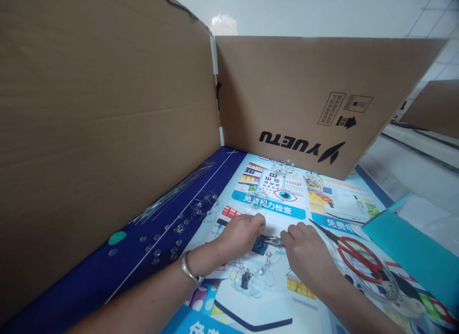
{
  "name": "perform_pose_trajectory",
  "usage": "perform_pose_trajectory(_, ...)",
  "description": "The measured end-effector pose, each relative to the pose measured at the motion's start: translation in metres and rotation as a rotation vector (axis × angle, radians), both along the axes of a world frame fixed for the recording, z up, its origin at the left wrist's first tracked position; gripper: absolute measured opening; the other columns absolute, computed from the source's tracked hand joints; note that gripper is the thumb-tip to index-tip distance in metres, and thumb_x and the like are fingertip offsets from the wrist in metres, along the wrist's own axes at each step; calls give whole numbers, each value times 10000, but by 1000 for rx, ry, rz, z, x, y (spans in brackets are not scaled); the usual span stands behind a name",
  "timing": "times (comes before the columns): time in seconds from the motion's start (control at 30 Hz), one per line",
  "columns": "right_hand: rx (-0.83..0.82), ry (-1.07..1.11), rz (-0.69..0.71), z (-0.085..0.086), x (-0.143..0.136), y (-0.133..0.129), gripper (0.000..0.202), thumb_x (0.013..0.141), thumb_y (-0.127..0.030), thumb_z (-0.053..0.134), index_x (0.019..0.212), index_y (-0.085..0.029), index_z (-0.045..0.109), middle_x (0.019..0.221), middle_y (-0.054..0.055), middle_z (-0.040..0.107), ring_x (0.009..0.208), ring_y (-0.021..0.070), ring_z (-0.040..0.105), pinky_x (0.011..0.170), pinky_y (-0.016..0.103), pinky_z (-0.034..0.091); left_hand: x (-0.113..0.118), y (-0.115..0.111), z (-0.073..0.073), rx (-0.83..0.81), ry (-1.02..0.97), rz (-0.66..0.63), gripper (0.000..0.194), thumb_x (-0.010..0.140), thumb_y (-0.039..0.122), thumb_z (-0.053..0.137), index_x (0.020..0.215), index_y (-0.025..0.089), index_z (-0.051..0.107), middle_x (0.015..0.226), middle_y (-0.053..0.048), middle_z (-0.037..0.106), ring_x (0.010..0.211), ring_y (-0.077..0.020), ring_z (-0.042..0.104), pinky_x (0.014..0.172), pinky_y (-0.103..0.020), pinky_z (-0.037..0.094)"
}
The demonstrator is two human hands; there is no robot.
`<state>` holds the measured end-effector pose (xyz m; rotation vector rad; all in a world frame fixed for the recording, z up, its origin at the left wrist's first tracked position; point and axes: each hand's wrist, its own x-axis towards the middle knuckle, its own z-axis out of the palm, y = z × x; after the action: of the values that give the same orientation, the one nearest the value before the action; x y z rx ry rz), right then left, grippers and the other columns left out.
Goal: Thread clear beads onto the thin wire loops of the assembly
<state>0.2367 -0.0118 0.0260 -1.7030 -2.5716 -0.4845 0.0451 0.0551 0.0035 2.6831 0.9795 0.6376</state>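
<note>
Near the middle of the printed sheet, my left hand [241, 234] has its fingers pinched together at the left end of a small metallic piece [271, 240], which looks like wire or a tool tip. My right hand [306, 250] is closed at the right end of that piece. What exactly sits between the fingertips is too small to tell. Below my hands lies a wire shape with clear beads [253, 276], its loops spreading over the sheet. A silver bracelet [191, 268] is round my left wrist.
Red-handled scissors [360, 258] lie right of my right hand, beside a wire coil [389, 281] and a teal folder [416, 257]. Loose clear beads [157, 252], straight wires [175, 190] and a green blob [117, 237] are at left. Cardboard panels [287, 85] stand behind.
</note>
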Motion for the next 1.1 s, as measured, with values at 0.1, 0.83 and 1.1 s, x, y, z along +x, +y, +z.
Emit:
perform_pose_trajectory(0.1, -5, 18, 13, -3, 2, 2, 147, 787, -82, 469, 779, -195, 563, 756, 45, 527, 774, 196, 417, 688, 334, 239, 0, 0, -1, -5, 4, -6, 112, 810, 93, 363, 847, 185, 415, 669, 8, 582, 623, -154, 540, 588, -243, 370)
perform_pose_trajectory(0.83, 16, -25, 55, -9, 6, 6, 172, 794, -68, 459, 802, -197, 572, 777, 44, 533, 785, 198, 428, 689, 336, 238, 0, -1, -3, 122, 57, -94, 93, 836, 120, 391, 828, 161, 474, 714, -29, 589, 696, -181, 557, 649, -292, 389)
perform_pose_trajectory(1.1, 14, -45, 6, -8, -1, 1, 167, 772, -61, 472, 802, -194, 569, 765, 48, 541, 769, 204, 439, 677, 340, 245, 0, -1, -4, 116, 29, -52, 102, 839, 113, 377, 842, 162, 467, 673, -22, 579, 660, -172, 555, 639, -292, 392)
